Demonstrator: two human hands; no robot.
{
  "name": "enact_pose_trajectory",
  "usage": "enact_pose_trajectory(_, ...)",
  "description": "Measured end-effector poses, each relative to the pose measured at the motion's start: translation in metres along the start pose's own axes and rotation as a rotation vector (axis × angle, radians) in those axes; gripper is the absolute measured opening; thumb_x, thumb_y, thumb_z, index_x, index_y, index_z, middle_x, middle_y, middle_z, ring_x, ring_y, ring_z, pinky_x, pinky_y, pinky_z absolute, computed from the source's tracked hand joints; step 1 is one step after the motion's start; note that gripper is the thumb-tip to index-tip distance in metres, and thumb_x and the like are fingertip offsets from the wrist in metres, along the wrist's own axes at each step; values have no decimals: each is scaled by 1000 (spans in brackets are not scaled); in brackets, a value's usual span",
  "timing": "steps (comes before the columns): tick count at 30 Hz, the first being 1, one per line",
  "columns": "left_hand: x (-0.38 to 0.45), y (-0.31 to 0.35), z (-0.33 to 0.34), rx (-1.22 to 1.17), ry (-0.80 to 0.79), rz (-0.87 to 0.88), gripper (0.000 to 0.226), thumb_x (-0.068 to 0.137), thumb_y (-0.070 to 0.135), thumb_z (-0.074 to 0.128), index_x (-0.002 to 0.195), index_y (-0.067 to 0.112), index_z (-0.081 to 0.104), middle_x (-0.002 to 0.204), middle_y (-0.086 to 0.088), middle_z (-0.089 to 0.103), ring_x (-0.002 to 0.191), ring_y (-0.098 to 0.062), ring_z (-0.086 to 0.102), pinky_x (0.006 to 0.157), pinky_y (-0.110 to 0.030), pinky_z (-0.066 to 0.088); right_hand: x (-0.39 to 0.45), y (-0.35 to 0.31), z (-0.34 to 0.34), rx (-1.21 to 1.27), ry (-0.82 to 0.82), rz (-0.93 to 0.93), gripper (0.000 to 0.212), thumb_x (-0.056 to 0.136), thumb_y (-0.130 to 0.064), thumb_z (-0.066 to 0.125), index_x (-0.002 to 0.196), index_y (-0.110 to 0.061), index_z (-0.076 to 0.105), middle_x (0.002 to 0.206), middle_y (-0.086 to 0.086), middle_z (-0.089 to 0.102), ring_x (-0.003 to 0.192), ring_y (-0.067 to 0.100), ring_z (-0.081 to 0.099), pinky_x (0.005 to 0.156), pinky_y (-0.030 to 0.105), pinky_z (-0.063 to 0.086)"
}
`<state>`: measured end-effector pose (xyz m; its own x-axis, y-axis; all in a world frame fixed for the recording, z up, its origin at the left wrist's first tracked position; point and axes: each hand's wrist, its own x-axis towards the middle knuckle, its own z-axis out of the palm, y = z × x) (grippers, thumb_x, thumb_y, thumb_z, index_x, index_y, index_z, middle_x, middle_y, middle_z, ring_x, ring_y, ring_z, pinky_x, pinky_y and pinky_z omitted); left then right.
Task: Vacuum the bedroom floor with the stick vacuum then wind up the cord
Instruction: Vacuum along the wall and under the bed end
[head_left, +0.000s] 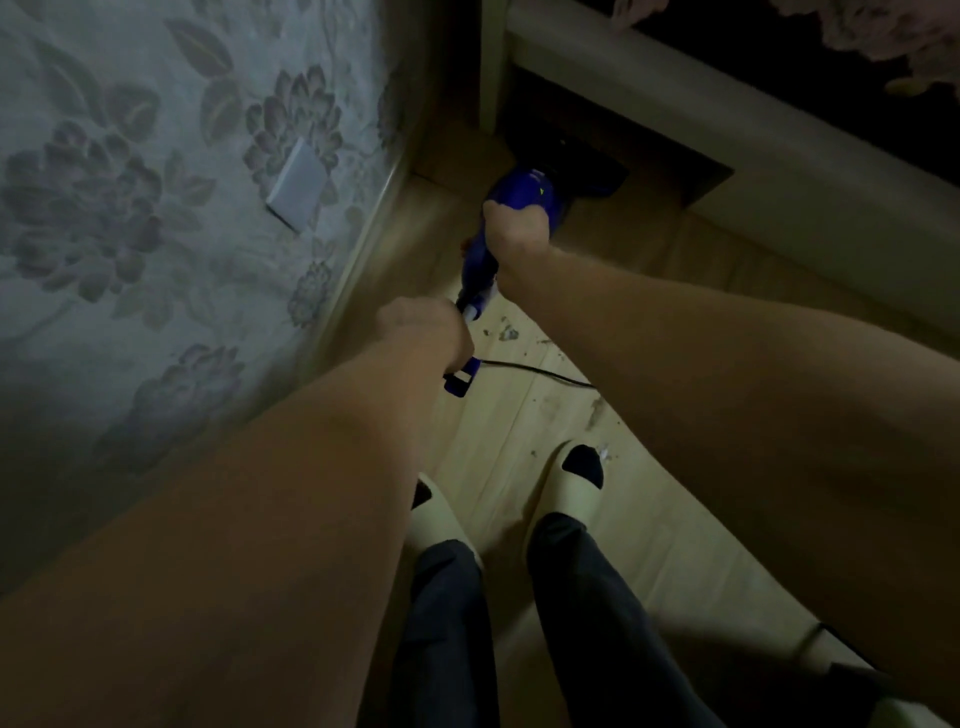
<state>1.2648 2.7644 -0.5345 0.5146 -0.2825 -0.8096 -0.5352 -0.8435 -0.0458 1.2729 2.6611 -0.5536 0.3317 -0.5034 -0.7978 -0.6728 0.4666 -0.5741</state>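
Observation:
A blue stick vacuum (524, 189) points away from me toward the dark gap under the bed; its black floor head (587, 174) lies partly under the bed frame. My right hand (517, 231) grips the vacuum's body near the middle. Lower on the stick, my left hand (423, 332) grips the handle end (460, 382). A black cord (540, 371) runs from the handle to the right across the wooden floor. Bits of dirt (506, 332) lie on the floor just behind the vacuum.
A wall with flowered wallpaper (156, 208) and a white socket plate (298, 189) stands close on the left. The pale bed frame (779, 171) runs along the right. My feet in pale slippers (576, 483) stand on the narrow floor strip (649, 545) between them.

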Motion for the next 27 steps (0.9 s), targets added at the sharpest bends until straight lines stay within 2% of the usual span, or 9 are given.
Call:
enact_pose_trajectory(2,15,-3,14,1,34,3,24,96,25,46,111,9,55,90,-7,54,95,-24,59,77,-30,44,10,10,5,-5,10,-10,51,99,-22,47,142,-4,26,126,12,46,106,28,52,91,36,48)
enact_pose_trajectory(4,37,-6,27,19,36,7,29,97,25,46,121,11,53,99,-9,58,98,-25,59,78,-32,45,26,21,12,-12,11,-38,57,99,-25,49,146,-7,23,136,20,44,120,37,49,103,48,42)
enact_pose_trajectory(9,110,-12,69,-62,32,-33,23,97,22,47,112,7,56,91,-7,54,81,-22,52,71,-32,42,81,56,27,-55,5,-155,59,98,-26,52,144,-3,23,137,19,43,123,34,45,105,43,39)
enact_pose_trajectory(12,158,-14,99,-68,64,-21,22,97,23,47,109,6,56,87,-6,54,81,-21,52,71,-32,44,118,78,35,-57,-31,-183,47,98,-25,52,133,0,32,116,14,46,104,27,48,87,35,41)
enact_pose_trajectory(15,198,-12,116,-22,94,-29,23,96,27,49,110,9,56,78,-3,46,77,-19,49,65,-31,37,154,92,40,-21,-71,-158,45,98,-22,52,133,-1,33,113,13,45,99,27,46,79,33,36)
enact_pose_trajectory(19,248,-10,122,37,117,5,33,96,31,48,121,10,52,107,-7,60,83,-19,49,67,-30,38,196,102,53,75,-66,-213,45,95,-20,55,131,-2,34,113,16,47,97,28,50,78,35,39)
enact_pose_trajectory(21,263,-10,114,67,140,30,34,95,32,48,122,11,52,107,-7,60,83,-20,50,69,-30,40,206,98,58,82,-65,-277,43,95,-24,55,128,-4,35,111,15,47,93,27,51,77,35,41)
enact_pose_trajectory(24,278,-17,97,89,180,11,27,95,34,48,111,14,55,85,-2,55,79,-20,53,68,-31,41,218,87,72,118,-79,-352,46,95,-24,55,132,-6,33,121,19,46,104,32,52,87,40,44)
enact_pose_trajectory(27,293,-26,87,76,219,-38,18,93,32,49,94,15,56,78,-1,55,72,-18,54,62,-29,41,232,79,87,167,-74,-422,46,93,-22,55,131,-6,35,122,19,48,110,34,51,100,47,43)
